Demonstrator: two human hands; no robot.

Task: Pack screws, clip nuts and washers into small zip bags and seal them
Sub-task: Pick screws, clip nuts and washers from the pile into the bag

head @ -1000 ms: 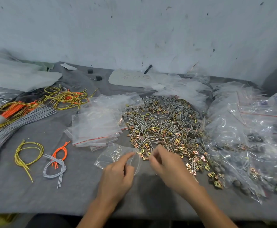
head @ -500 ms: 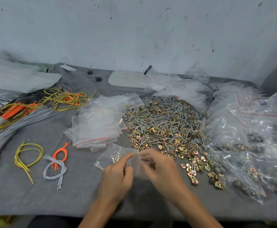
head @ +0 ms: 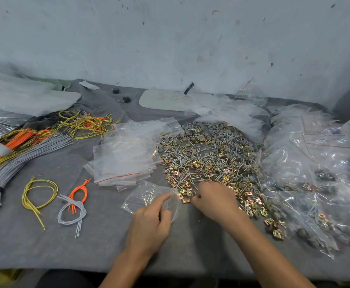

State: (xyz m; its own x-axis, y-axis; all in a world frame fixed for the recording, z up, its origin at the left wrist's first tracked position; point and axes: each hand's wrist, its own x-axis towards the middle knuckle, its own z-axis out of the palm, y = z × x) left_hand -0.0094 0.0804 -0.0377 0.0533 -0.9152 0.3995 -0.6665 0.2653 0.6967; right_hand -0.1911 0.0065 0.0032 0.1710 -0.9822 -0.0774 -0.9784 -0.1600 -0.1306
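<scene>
A heap of screws, gold clip nuts and grey washers (head: 207, 156) lies on the grey cloth at the middle. My left hand (head: 151, 221) pinches the mouth of a small clear zip bag (head: 147, 196) that lies flat in front of the heap. My right hand (head: 213, 200) sits at the heap's near edge with its fingers curled down among the clip nuts; what it holds is hidden. A stack of empty zip bags (head: 124, 161) with red seal lines lies left of the heap.
Filled bags (head: 311, 179) pile up at the right. Bundles of grey, orange and yellow cords (head: 24, 146) lie at the left, with loose loops (head: 39, 194) nearer me. A white plate (head: 165, 99) and black caps (head: 126, 99) sit by the wall.
My right hand went from the heap to the bag's mouth, then back right to the heap's near edge. My left hand kept its hold on the bag.
</scene>
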